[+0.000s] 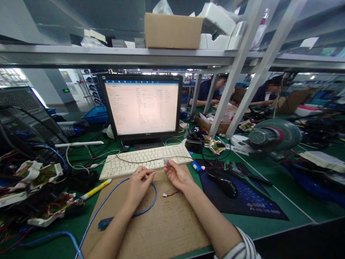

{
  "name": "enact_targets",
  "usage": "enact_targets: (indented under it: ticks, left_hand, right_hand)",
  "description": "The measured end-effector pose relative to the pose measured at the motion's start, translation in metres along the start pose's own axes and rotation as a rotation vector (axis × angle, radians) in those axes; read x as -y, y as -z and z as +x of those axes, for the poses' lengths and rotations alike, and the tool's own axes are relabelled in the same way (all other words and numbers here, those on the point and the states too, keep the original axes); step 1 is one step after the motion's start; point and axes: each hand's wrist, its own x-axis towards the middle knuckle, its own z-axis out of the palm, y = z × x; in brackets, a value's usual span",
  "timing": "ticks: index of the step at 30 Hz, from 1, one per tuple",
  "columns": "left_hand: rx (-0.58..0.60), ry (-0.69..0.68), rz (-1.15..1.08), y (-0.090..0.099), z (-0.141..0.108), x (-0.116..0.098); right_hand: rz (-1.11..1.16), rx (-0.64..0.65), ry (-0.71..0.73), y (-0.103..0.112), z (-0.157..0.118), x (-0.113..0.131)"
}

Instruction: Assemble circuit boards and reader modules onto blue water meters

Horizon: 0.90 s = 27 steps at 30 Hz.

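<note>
Working at a green surface [291, 183] with a cardboard sheet [172, 223] up front, a loaded metal shelf [107, 54] overhead and two people [203, 92] further back on the right. Right hand [178, 177] has its fingers pinched on a tiny part [165, 162] by the keyboard's [134, 162] front edge. Left hand [138, 185] is curled just beside, can't tell if it's got anything. Monitor [142, 108] text is too small to read, and the mouse pad [215, 201] lettering's a blur too.
</note>
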Motion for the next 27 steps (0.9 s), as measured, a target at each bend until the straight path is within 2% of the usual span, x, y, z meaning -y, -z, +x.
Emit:
enact_targets:
  ticks: [4,11,16,20,24,27]
  left_hand:
    - [-0.001,0.009,-0.005,0.000,0.001,-0.001]
    - [-0.004,0.007,-0.019,0.000,0.000,0.000]
    - [0.003,0.090,-0.136,-0.002,0.000,0.000]
    - [0.020,0.126,-0.193,-0.002,-0.001,-0.002]
    - [0.018,0.109,-0.135,0.000,0.000,-0.004]
    - [-0.059,0.089,-0.072,0.003,0.001,-0.004]
  right_hand:
    - [-0.029,0.019,-0.001,0.000,-0.001,0.000]
    - [-0.185,0.128,-0.024,-0.002,-0.009,-0.008]
    - [-0.308,0.178,-0.036,-0.005,-0.013,-0.014]
    - [-0.469,0.205,0.028,-0.006,-0.014,-0.016]
    - [-0.478,0.172,0.073,-0.005,-0.014,-0.014]
    - [-0.428,0.107,0.069,-0.005,-0.014,-0.010]
